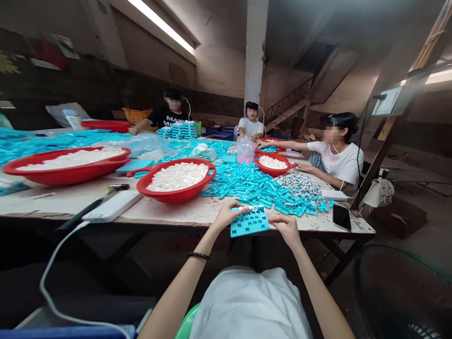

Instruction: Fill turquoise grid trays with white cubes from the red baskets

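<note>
My left hand [228, 215] grips a flat light-blue plastic board [250, 227] by its upper left side, with the thumb across its top edge. Rows of square holes run over the board, and some white bits show along its top. At the board's right edge is my right hand [286, 228], its thumb and fingertips pinched together; whether a small piece sits between them is too small to see. Just beyond lies a heap of light-blue plastic pieces [243, 186]. A red basin [173, 195] full of small white pieces [178, 176] stands beyond my left hand.
Another red basin [67, 176] of white pieces sits left, near a white power bank [113, 207] with a cable. A phone [342, 217] lies at the table's right corner. Several co-workers sit around the table; one person's arm [287, 145] reaches across at right. A fan [402, 287] stands lower right.
</note>
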`<state>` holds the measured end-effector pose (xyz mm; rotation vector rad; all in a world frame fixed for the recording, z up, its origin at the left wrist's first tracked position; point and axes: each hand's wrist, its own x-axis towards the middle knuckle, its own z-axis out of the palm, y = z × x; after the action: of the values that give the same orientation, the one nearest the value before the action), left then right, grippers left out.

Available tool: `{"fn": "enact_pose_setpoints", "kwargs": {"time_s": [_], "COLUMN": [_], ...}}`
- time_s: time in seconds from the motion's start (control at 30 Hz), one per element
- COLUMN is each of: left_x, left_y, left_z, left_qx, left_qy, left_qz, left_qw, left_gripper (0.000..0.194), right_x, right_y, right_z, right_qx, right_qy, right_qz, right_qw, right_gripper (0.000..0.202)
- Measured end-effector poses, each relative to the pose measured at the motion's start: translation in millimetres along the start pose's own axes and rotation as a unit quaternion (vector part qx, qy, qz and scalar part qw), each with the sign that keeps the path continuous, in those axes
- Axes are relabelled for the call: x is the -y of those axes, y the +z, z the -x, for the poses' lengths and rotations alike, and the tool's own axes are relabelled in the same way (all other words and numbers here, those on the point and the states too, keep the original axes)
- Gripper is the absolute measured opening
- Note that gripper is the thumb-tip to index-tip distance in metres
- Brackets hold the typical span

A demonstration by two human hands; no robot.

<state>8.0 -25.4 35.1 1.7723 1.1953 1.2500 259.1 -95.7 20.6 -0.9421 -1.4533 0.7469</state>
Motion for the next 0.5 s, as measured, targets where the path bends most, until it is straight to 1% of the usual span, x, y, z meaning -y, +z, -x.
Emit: {"fn": "enact_pose_setpoints", "kwargs": {"time_s": [0.13, 0.23, 0.3, 0.4, 0.5], "left_x": [0, -1, -1, -1, 1], "left_y": [0.3, -0.2, -1.8, -7.0, -12.5], "left_z": [-1, -4, -6, -10, -14], "left_qx": [0.047, 0.102, 0.126, 0.143, 0.172], "left_qy": [0.001, 0.009, 0.018, 0.015, -0.017], "left_qz": [-0.028, -0.015, 0.005, 0.016, 0.014], "left_qw": [0.999, 0.995, 0.992, 0.990, 0.985], "left_gripper": [0.039, 0.038, 0.037, 0.036, 0.036], "right_x": [-6, -3, -1, 2, 8], "right_y": [9, 28, 48, 85, 132], "right_z": [-40, -77, -105, -148, -185], "right_qx": [0.010, 0.056, 0.098, 0.150, 0.160], "right_qy": [0.002, -0.012, -0.023, -0.028, -0.056], "right_qz": [-0.021, 0.015, 0.079, 0.200, 0.272], "right_qw": [1.000, 0.998, 0.992, 0.968, 0.947], "right_gripper": [0.016, 0.023, 0.026, 0.026, 0.028]}}
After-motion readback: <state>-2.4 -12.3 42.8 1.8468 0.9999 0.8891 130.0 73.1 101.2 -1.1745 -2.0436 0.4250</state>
